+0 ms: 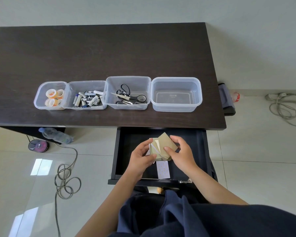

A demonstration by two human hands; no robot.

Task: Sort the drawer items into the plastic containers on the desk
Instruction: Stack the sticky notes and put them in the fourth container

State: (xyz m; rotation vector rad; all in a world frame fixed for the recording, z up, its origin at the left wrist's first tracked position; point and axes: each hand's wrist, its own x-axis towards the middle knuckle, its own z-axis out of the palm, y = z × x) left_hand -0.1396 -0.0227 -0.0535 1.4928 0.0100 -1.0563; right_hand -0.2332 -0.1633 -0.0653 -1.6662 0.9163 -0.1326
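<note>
Over the open black drawer, my left hand and my right hand together hold a fanned stack of brown and white envelopes. One white patterned envelope lies flat on the drawer floor below them. Four clear plastic containers stand in a row on the dark desk: one with tape rolls, one with batteries, one with scissors, and an empty container at the right.
A water bottle and a disc spindle sit on the tiled floor under the desk's left side, with a coiled cable nearby. A dark bag hangs off the desk's right edge; a power strip and cords lie beyond.
</note>
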